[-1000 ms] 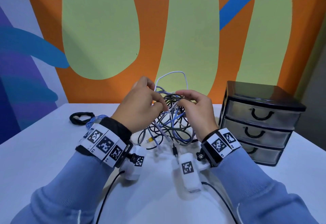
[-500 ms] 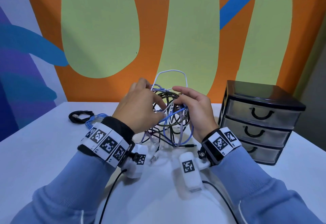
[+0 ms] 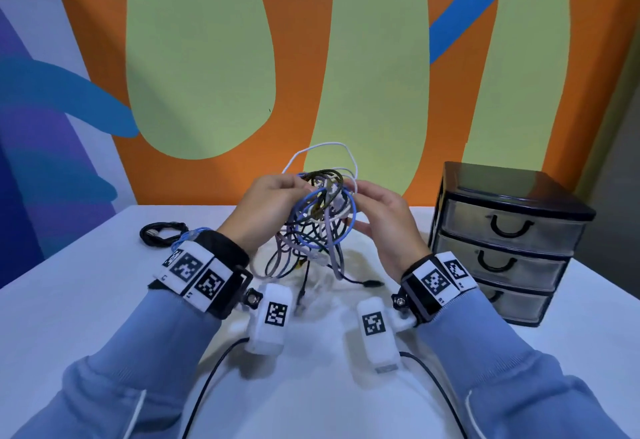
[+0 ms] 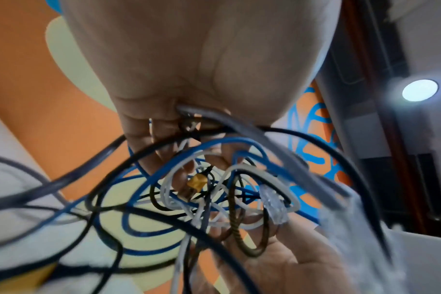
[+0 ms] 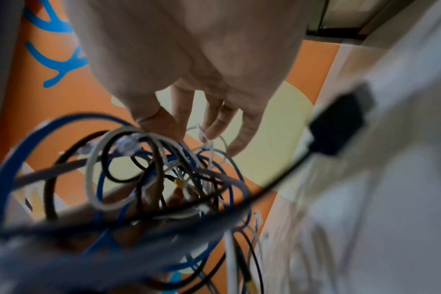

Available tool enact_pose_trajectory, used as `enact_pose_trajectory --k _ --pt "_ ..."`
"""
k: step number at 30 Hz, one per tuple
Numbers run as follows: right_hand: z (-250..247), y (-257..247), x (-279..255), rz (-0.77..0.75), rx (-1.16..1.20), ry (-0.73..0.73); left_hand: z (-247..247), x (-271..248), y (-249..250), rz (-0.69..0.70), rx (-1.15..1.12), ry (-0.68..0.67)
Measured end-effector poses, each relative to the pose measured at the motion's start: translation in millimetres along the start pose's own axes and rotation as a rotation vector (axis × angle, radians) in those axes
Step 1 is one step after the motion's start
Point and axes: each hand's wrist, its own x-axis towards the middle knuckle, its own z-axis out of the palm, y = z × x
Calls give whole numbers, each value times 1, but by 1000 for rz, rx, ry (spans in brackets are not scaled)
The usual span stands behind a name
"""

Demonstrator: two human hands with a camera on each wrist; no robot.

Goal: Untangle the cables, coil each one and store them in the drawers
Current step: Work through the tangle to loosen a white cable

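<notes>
A tangle of cables (image 3: 322,210) in blue, white, black, grey and braided brown hangs above the white table (image 3: 86,300), its loose ends trailing down to the surface. My left hand (image 3: 299,184) grips the tangle's upper left, fingers curled round several strands (image 4: 189,119). On the other side, my right hand (image 3: 362,205) holds it with thumb and fingertips on pale strands (image 5: 202,137). The black drawer unit (image 3: 509,241) with three clear drawers, all closed, stands at the right. A clear plug (image 4: 274,206) and a yellow one (image 4: 196,182) sit inside the knot.
A coiled black cable (image 3: 161,232) and a blue coil (image 3: 192,236) lie on the table at the left, behind my left wrist. A black plug (image 3: 372,283) rests on the table below the tangle. An orange and green painted wall (image 3: 207,58) rises behind the table.
Both hands have lifted the tangle higher off the table and turned it, so more strands now dangle freely. My right fingers have shifted toward the top of the knot.
</notes>
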Motion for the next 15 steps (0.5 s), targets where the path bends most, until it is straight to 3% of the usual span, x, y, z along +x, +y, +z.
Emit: enact_pose_trajectory --k 5,9,11,15 --pt "-3 0 0 68 -121 -114 4 -8 10 -26 -261 -41" --pt "-3 2 0 -42 -83 -68 4 -11 15 -9 -358 -51" --pt "-2 5 2 -89 -80 -5 3 -8 14 42 -272 -7" --pt "-9 12 11 -178 -242 174 -6 0 4 193 160 159"
